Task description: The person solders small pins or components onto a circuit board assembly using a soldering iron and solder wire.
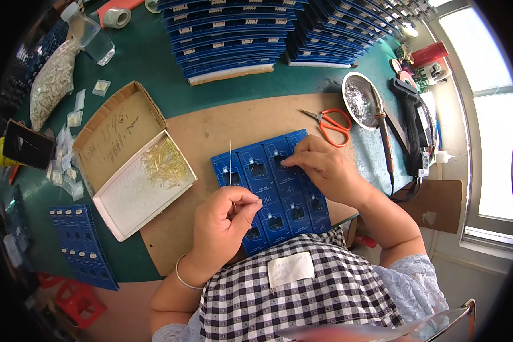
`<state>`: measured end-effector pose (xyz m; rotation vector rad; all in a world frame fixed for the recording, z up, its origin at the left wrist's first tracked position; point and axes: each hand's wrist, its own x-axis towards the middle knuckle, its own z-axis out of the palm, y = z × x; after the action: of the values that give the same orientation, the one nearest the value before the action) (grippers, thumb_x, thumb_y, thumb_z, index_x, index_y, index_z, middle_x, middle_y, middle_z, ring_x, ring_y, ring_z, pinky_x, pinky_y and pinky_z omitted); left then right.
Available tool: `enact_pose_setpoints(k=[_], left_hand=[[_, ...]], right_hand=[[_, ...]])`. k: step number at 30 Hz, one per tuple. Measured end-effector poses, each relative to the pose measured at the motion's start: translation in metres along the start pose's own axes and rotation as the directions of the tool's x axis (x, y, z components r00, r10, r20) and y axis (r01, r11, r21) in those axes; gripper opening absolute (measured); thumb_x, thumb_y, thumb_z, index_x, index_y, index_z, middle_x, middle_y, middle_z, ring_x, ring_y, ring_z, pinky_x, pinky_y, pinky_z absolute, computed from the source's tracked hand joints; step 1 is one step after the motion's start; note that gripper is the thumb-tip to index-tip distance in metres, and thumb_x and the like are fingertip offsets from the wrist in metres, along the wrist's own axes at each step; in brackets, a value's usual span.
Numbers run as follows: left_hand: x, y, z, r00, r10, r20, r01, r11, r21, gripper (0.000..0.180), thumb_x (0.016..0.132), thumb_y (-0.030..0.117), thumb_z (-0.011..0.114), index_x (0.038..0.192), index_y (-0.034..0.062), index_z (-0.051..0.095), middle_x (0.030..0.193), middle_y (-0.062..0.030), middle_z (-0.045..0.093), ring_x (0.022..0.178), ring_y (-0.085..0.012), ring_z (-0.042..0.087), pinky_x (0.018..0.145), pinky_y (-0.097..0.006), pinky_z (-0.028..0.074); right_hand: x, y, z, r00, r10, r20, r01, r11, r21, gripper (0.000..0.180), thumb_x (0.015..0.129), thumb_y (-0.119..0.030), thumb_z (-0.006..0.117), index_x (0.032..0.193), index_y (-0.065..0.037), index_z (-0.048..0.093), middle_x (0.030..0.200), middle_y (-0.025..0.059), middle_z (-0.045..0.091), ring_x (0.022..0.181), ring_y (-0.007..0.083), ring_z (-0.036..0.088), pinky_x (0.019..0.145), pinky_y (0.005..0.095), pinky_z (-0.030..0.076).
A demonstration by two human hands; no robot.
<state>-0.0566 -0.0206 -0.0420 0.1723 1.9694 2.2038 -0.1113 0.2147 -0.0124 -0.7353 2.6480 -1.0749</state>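
A blue panel of circuit boards (275, 188) with dark square parts lies in front of me, its lower edge against my checked apron. My left hand (225, 219) is closed in a pinch over the panel's left side. A thin pale wire (231, 162) sticks up from its fingers. My right hand (328, 171) is over the upper right of the panel, thumb and forefinger pressed together at a board's dark part. Whatever those fingertips hold is too small to make out. To the left, a cardboard box (134, 199) holds many thin yellowish pins (165, 162).
Orange-handled scissors (335, 126) lie beyond my right hand. A soldering iron (386, 145) rests across a metal bowl (350, 85) at right. Tall stacks of blue boards (231, 43) stand at the back. Another blue panel (82, 245) and a phone (29, 145) are at left.
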Motion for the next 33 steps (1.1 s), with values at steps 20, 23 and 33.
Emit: enact_pose_setpoints(k=[20,23,33], left_hand=[[0.0,0.002,0.001,1.0,0.001,-0.028,0.002,0.996,0.084,0.012,0.084,-0.002,0.069,0.091,0.0015,0.06,0.079,-0.0057,0.064,0.063,-0.0078,0.06,0.055,-0.021,0.047],[0.0,0.002,0.0,1.0,0.005,-0.023,-0.003,0.996,0.091,0.012,0.084,-0.002,0.069,0.091,0.0016,0.06,0.079,-0.0059,0.065,0.063,-0.0082,0.06,0.055,-0.021,0.048],[0.0,0.0,0.001,1.0,0.006,-0.013,-0.004,0.996,0.093,0.011,0.085,-0.001,0.068,0.092,0.0017,0.059,0.079,-0.0056,0.064,0.062,-0.008,0.06,0.053,-0.022,0.047]], right_hand=[[0.012,-0.017,0.002,0.966,-0.182,0.183,0.247,0.86,-0.447,0.04,0.077,-0.007,0.058,0.116,-0.003,0.058,0.087,0.0089,0.06,0.08,0.0269,0.06,0.073,0.0373,0.049],[0.012,-0.001,0.004,0.972,-0.207,0.111,0.234,0.9,-0.369,0.034,0.075,-0.007,0.063,0.109,-0.003,0.062,0.089,0.0076,0.061,0.08,0.0261,0.06,0.073,0.0367,0.049],[-0.026,0.001,0.021,0.982,-0.163,-0.101,0.109,0.908,-0.405,0.041,0.077,-0.03,0.07,0.114,-0.011,0.066,0.125,0.0066,0.057,0.106,0.0244,0.053,0.092,0.0401,0.041]])
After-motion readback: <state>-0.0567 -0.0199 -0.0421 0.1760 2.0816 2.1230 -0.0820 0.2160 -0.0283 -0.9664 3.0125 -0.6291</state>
